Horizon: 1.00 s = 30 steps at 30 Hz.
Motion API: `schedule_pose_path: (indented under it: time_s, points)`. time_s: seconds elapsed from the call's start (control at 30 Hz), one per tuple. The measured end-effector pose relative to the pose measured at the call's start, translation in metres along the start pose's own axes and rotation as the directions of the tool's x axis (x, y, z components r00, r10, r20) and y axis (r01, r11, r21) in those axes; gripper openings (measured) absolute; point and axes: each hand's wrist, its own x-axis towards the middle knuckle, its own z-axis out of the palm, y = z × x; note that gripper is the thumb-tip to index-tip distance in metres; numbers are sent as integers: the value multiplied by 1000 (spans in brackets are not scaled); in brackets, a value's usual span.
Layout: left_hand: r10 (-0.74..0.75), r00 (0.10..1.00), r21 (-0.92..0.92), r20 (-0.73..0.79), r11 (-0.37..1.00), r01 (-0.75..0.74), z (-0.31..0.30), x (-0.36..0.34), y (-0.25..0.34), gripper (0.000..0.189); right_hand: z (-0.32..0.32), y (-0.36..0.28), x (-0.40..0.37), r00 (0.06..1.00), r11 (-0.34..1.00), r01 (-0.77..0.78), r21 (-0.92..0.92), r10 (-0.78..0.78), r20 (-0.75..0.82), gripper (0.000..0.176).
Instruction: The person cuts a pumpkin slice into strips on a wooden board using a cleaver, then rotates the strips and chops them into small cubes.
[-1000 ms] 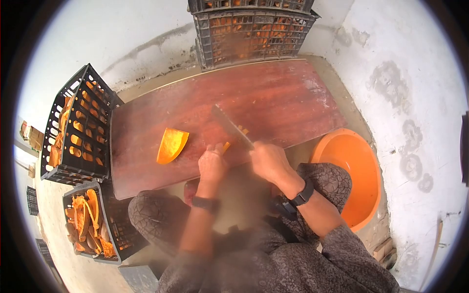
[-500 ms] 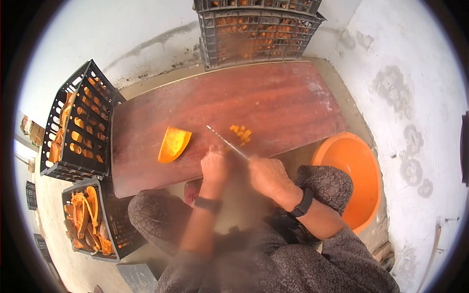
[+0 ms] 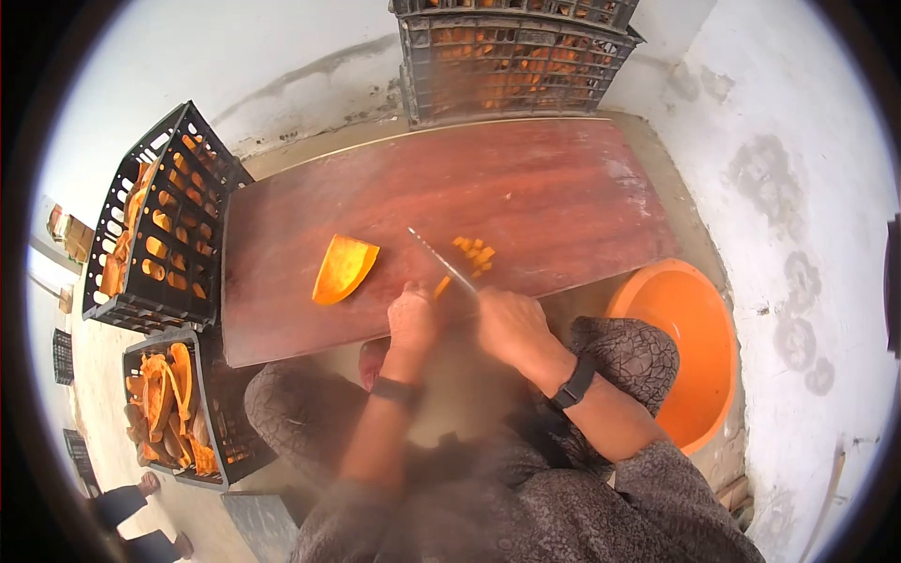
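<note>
My right hand (image 3: 514, 328) is closed round the handle of a knife (image 3: 439, 257), whose narrow blade points up and left over the red-brown board (image 3: 310, 206). Close to the blade's left side, the fingers of my left hand (image 3: 413, 317) are bent together on a small orange pumpkin strip (image 3: 442, 286) near the board's front edge. Most of that strip's hold is hidden by the fingers. Beyond the blade lies a loose group of pumpkin cubes (image 3: 477, 253). A larger pumpkin wedge (image 3: 343, 270) rests on the board to the left of my left hand.
An orange basin (image 3: 690, 413) stands by my right knee. On the left are a black crate (image 3: 178, 235) and a lower crate (image 3: 208, 413), both with pumpkin pieces. Stacked crates (image 3: 521, 66) stand behind the board. Another person's feet (image 3: 148, 484) show at lower left.
The view has shifted slightly, so the board and crates sit farther right. The orange strip between my left hand and the blade now shows more clearly. Another person's feet have appeared at lower left.
</note>
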Motion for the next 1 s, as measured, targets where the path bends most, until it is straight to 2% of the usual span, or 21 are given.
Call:
schedule_pose_path:
  time_s: [0.1, 0.17, 0.3, 0.43, 0.5, 0.7, 0.87, 1.0]
  points:
    - [-17, 1000, -1, -19, 1000, 17, -2, 0, 4, 14, 9, 7, 6, 999, 998, 26, -50, -28, -41, 11]
    - [27, 996, -59, -86, 998, -32, -1, -1, 2, 15, 21, 16, 11, 997, 1000, 23, -20, -24, -70, 11]
    - [6, 995, -106, -104, 994, -17, -4, -4, 6, 15, 13, 19, 10, 995, 999, -17, 52, 22, -97, 13]
    - [-21, 993, -121, -119, 993, 7, 1, -2, 8, 16, 1, 18, 3, 991, 1000, -6, 20, 8, -134, 12]
    - [-28, 992, -136, -122, 991, 12, 3, 0, 9, 16, -6, 15, -3, 979, 993, 70, 96, -50, -198, 17]
    - [-5, 994, -158, -111, 987, -13, 6, 1, 7, 19, -8, 11, -14, 991, 998, 62, 4, -62, -115, 16]
    - [-33, 988, -135, -148, 991, 12, 9, 2, 7, 19, -5, 13, -16, 995, 998, 56, -5, -56, -78, 17]
    - [-16, 993, -131, -121, 991, 0, 9, 3, 7, 18, -11, 8, -14, 999, 1000, 17, -17, -17, -27, 15]
